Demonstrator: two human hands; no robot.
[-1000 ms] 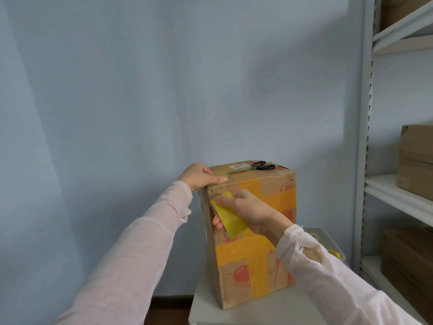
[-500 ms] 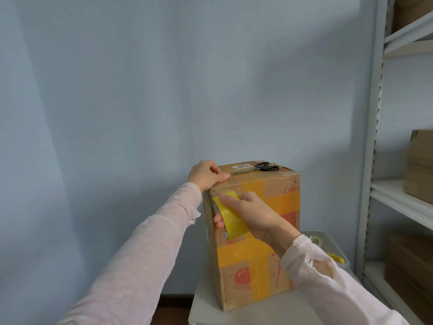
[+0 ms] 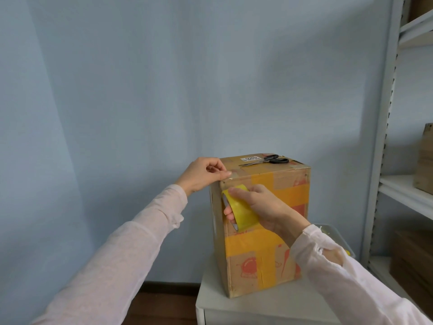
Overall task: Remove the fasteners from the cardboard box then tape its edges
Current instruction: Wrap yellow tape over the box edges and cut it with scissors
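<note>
My right grip (image 3: 262,205) is clamping the yellow tape (image 3: 243,213) against the box (image 3: 243,270), which is standing on the worktop (image 3: 234,306) at lower centre. My left grip (image 3: 203,175) is pinching the box's upper left corner. Scissors (image 3: 269,159) are lying on top.

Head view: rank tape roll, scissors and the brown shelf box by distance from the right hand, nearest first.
1. Tape roll: held in the right hand, against the cardboard box's front.
2. Scissors: on top of the cardboard box, above the hand.
3. Brown box: on the shelf, far right.
</note>
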